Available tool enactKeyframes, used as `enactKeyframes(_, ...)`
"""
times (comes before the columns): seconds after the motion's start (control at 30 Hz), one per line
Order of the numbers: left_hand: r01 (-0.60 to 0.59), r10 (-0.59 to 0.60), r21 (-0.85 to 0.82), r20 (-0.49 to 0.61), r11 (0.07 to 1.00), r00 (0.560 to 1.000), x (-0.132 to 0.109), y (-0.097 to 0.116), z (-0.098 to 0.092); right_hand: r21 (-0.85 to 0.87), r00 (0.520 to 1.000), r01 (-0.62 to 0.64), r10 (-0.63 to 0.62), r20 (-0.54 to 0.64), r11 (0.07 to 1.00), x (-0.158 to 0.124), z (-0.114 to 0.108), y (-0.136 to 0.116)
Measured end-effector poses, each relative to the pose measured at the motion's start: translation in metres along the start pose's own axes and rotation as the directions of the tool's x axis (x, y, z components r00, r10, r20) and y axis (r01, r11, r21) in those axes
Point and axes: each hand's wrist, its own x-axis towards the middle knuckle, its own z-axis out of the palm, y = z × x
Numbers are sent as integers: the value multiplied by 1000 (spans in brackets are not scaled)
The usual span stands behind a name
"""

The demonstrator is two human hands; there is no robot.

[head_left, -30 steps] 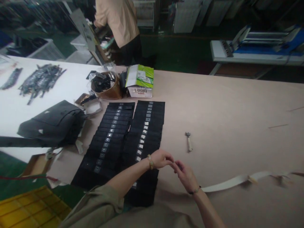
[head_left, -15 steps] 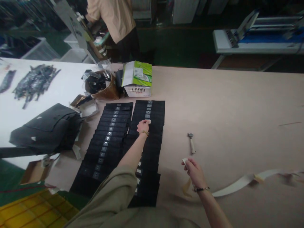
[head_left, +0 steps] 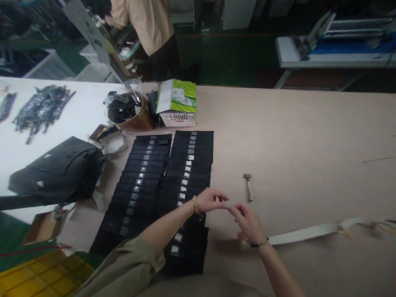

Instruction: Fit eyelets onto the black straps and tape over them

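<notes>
Across the beige table (head_left: pixel 309 140), left hand (head_left: pixel 212 200) nears right hand (head_left: pixel 247 222) over black strips (head_left: pixel 188 173).

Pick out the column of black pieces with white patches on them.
The column on the right, running under the left hand: its pieces carry small white patches, while the column beside it shows only grey fittings with round centres.

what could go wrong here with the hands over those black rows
The left forearm lies across the right row of black pieces, so a brush could knock them out of line. The small white patches on them might also get dislodged. Anything small held in the right hand is hard to see and could be dropped.
</notes>
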Motion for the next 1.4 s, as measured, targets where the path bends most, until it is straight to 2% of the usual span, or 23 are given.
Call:
enactKeyframes(0.07,-27,21,75,70,997,997,-18,11,14,-42,994,92,-89,58,995,-6,3,-4)
enactKeyframes(0.17,-1,-6,308,22,951,1000,-31,27,20,-194,974,224,-212,80,955,-15,7,-12)
enactKeyframes(0.3,-46,18,671,48,740,999,-36,45,28,-393,964,258,-259,50,883,-17,9,-21)
enactKeyframes(0.37,-118,67,735,99,668,993,-33,46,34,-349,979,201,-199,41,915,-9,9,-18)
enactKeyframes(0.43,-156,127,686,93,710,987,-22,39,29,-173,999,37,-38,0,984,5,7,-9)
enactKeyframes(0.47,-131,146,628,28,768,989,-13,32,20,-54,996,-75,73,-42,996,13,5,-3)
enactKeyframes(0.53,45,86,456,-264,889,961,14,13,-11,183,952,-254,279,-128,950,28,1,10)
enactKeyframes(0.57,180,-3,347,-454,920,891,29,1,-33,276,926,-293,344,-157,915,33,-1,16)
enactKeyframes(0.63,466,-233,96,-767,879,598,61,-23,-80,385,908,-320,397,-137,865,39,-3,26)
enactKeyframes(0.67,567,-312,-1,-836,824,451,75,-35,-102,407,910,-333,404,-99,851,40,-4,30)
enactKeyframes(0.7,630,-350,-60,-869,775,349,87,-45,-121,411,912,-348,405,-58,842,40,-5,32)
enactKeyframes(0.73,672,-365,-85,-885,736,288,96,-54,-135,408,915,-358,402,-26,840,40,-5,34)
enactKeyframes(0.8,706,-354,-74,-899,704,258,105,-66,-151,402,933,-328,361,-5,854,39,-4,33)
enactKeyframes(0.9,686,-255,-48,-945,726,203,102,-64,-144,376,970,-210,240,-36,903,40,-2,24)
enactKeyframes(0.93,649,-214,-16,-950,761,228,97,-59,-135,340,978,-180,206,-41,923,40,-2,18)
enactKeyframes(0.97,582,-185,36,-931,812,315,90,-53,-123,286,982,-161,181,-46,945,40,-1,12)
enactKeyframes(1.0,478,-165,96,-865,873,475,81,-45,-107,215,985,-147,162,-56,965,40,-1,5)
enactKeyframes(1.07,207,-96,145,-549,967,830,61,-29,-72,62,991,-97,101,-83,993,37,1,-8)
enactKeyframes(1.1,103,-49,128,-367,986,929,49,-22,-54,-2,995,-56,56,-88,998,36,2,-13)
enactKeyframes(1.17,19,1,104,-186,994,983,26,-7,-25,-72,998,41,-45,-51,997,30,5,-20)
enactKeyframes(1.23,0,15,116,-128,993,992,6,6,-10,-88,992,124,-122,26,988,23,9,-23)
enactKeyframes(1.3,-34,43,178,-49,983,998,-9,19,-6,-111,981,182,-172,91,977,14,11,-25)
enactKeyframes(1.4,-85,81,428,27,900,996,-22,36,-5,-207,971,236,-222,89,950,4,14,-30)
